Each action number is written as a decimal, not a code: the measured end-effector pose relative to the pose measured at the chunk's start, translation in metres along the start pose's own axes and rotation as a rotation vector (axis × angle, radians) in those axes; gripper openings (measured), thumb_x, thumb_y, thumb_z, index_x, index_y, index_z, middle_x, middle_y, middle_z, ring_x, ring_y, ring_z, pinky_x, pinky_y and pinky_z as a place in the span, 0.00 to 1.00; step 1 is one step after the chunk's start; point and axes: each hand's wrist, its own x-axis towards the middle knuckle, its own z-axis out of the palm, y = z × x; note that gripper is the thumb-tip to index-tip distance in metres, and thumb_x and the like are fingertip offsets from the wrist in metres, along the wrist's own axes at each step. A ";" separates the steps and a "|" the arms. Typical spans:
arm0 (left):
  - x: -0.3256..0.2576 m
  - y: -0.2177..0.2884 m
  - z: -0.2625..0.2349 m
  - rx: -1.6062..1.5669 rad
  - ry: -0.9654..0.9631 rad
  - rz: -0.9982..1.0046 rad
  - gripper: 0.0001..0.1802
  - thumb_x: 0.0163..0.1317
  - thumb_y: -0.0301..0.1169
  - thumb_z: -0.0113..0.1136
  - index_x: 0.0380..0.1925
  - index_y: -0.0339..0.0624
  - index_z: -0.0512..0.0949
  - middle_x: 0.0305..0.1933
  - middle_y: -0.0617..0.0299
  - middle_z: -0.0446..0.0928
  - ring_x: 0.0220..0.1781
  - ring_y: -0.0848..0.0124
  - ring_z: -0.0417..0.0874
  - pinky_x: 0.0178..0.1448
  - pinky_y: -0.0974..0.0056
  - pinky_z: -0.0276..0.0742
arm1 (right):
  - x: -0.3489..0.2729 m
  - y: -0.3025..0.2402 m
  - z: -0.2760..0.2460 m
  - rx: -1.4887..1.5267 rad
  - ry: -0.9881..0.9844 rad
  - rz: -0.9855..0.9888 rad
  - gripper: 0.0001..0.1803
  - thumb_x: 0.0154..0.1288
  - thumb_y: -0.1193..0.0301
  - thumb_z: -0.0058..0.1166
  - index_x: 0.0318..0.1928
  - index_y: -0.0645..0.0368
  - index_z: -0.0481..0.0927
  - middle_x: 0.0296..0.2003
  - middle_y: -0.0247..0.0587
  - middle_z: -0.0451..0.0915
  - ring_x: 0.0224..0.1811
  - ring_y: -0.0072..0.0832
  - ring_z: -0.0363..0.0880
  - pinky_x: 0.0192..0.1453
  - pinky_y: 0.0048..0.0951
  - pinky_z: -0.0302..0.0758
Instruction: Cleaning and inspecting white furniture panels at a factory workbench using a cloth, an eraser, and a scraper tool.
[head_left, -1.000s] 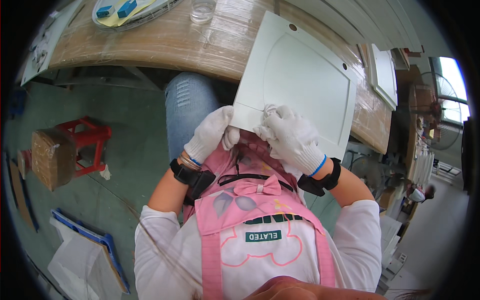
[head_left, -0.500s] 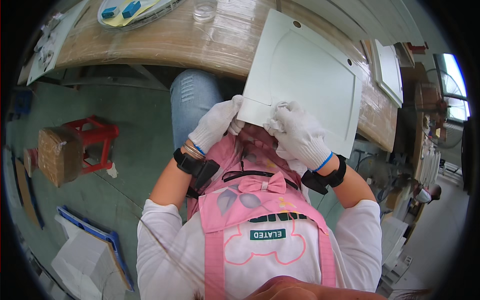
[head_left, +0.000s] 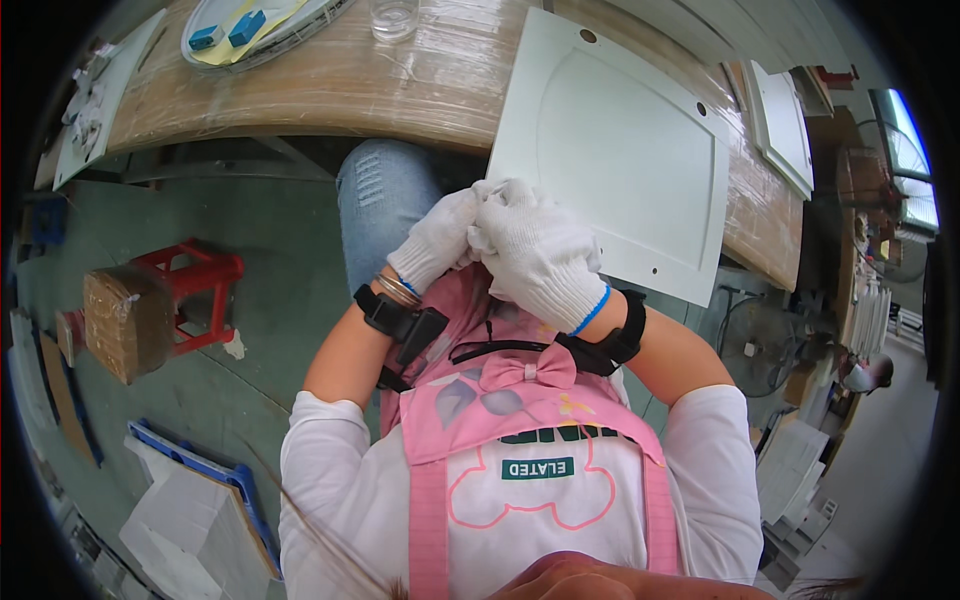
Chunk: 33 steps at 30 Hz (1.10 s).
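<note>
A pale white door panel [head_left: 620, 165] with a recessed middle and round holes leans from the table's edge toward my lap. My left hand [head_left: 440, 238], in a white knitted glove, is closed on the panel's near left corner. Right beside it, my gloved right hand [head_left: 540, 248] lies over the same corner, its fingers curled on what looks like a crumpled white cloth. That cloth is mostly hidden under the glove. Both hands touch each other and cover the corner.
The film-wrapped table [head_left: 420, 90] carries a round tray [head_left: 225, 62] with blue blocks and a clear cup [head_left: 395, 20]. More white panels [head_left: 780, 130] lie at the right. A red stool [head_left: 195, 290], a carton [head_left: 127, 322] and a fan [head_left: 765, 340] stand around.
My right hand has moved left along the panel's near edge to meet my left hand at the corner. The left hand stays nearly in place.
</note>
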 end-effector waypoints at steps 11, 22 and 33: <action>0.010 -0.014 -0.010 0.103 -0.088 0.115 0.26 0.78 0.56 0.40 0.32 0.49 0.74 0.17 0.71 0.69 0.13 0.80 0.64 0.16 0.72 0.59 | 0.002 -0.004 -0.002 -0.030 -0.117 0.107 0.15 0.60 0.65 0.61 0.45 0.57 0.79 0.49 0.52 0.77 0.47 0.51 0.81 0.48 0.47 0.80; 0.012 -0.018 -0.006 -0.036 -0.127 0.136 0.24 0.77 0.55 0.45 0.33 0.48 0.75 0.18 0.70 0.70 0.12 0.80 0.65 0.15 0.72 0.60 | 0.004 -0.019 0.002 -0.091 -0.069 0.226 0.12 0.63 0.64 0.57 0.43 0.57 0.81 0.50 0.51 0.78 0.45 0.50 0.82 0.47 0.46 0.80; 0.007 -0.010 -0.001 -0.046 -0.106 0.189 0.25 0.77 0.56 0.45 0.34 0.47 0.75 0.17 0.70 0.70 0.12 0.80 0.65 0.15 0.72 0.61 | -0.004 -0.010 0.012 -0.109 0.000 0.184 0.12 0.60 0.64 0.58 0.42 0.54 0.81 0.47 0.48 0.78 0.46 0.48 0.81 0.45 0.47 0.80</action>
